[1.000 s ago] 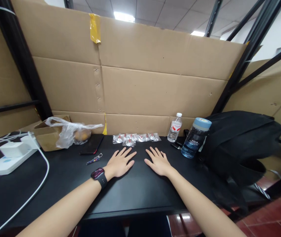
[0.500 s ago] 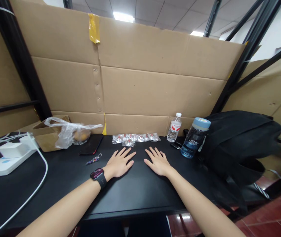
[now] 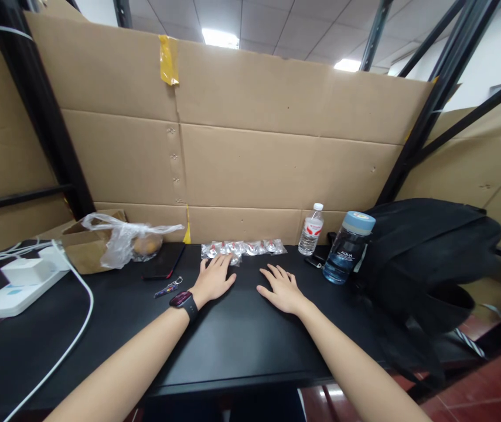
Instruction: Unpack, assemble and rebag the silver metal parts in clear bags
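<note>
Our left hand (image 3: 212, 281) is open, thumb apart, fingertips over the front packet (image 3: 235, 261) without gripping it; our right hand (image 3: 282, 291) lies spread on the table (image 3: 232, 340), holding nothing. More packets (image 3: 256, 248) line up before the cardboard (image 3: 276, 167). We have room toward the front edge; rightward, bottles (image 3: 310, 232) and a backpack (image 3: 426, 258) narrow it.

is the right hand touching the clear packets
Apart: in the head view, a strip of black tabletop shows between the right hand and the clear packets beyond it.
</note>
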